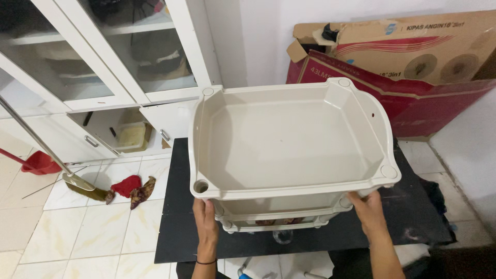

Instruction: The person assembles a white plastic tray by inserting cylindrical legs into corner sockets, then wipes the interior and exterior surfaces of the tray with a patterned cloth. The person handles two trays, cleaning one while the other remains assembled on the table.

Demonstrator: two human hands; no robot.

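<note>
Hands: both low in the frame, the left hand (205,217) under the near left corner of the beige plastic rack (289,144), the right hand (368,209) under the near right corner.
Left fingers: curled up against the corner post, pressed close together; a dark band sits on the wrist.
Right fingers: hooked over the edge of the tier below the top tray, thumb side up, fingers mostly hidden behind the plastic.
Rack: dead centre of the frame, top tray empty and tipped slightly toward the camera, two more tiers stacked just beneath it, held above the black mat (175,217).
Risk, grip: the hold is at two near corners only, so the far side could, I judge, dip and swing.
Risk, joints: the tiers look merely stacked on posts; a jerk might pull one loose.
Risk, clearance: the red cardboard box (413,98) leans just behind at upper right, close enough to catch the far rim.
Upper left: white glass-door cabinet (103,62), lower door ajar.
Left edge: broom (77,181), red dustpan (39,163) and crumpled rags (132,188) on the tiled floor.
Lower centre: a clear glass (283,236) stands under the rack, partly hidden.
</note>
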